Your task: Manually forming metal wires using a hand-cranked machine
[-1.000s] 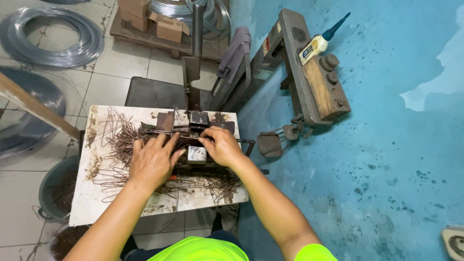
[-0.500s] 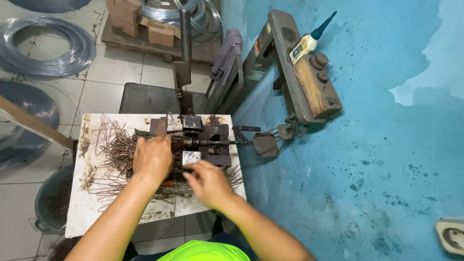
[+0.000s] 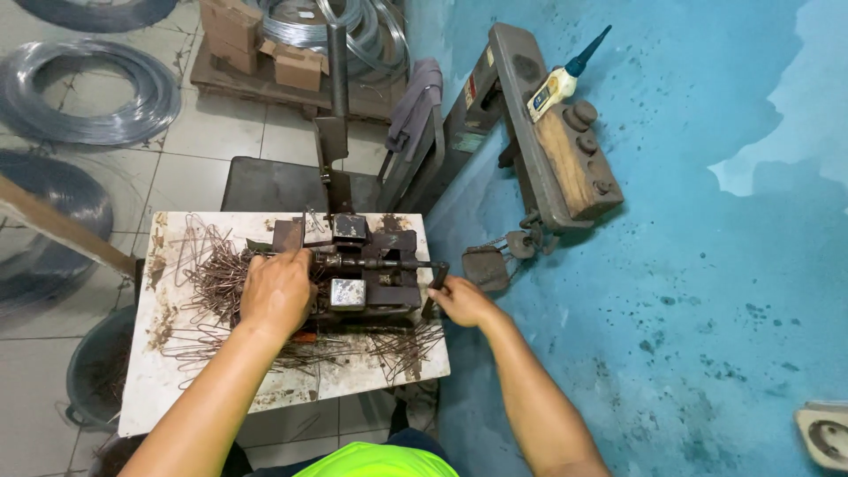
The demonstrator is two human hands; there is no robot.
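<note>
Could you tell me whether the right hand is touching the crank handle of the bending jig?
Touching: the head view shows the right hand closed around the crank handle.

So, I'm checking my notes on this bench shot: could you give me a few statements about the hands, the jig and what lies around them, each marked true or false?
1. The right hand has its grip on the crank handle at the right end of the dark rusty metal bending jig. True.
2. The left hand is lifted clear of the bench. False: it rests on the jig's left side.
3. Bent rusty wire pieces lie on the stained white tabletop. True.
4. The shiny silver wire coils sit on the tabletop. False: they lie on the tiled floor.
</note>
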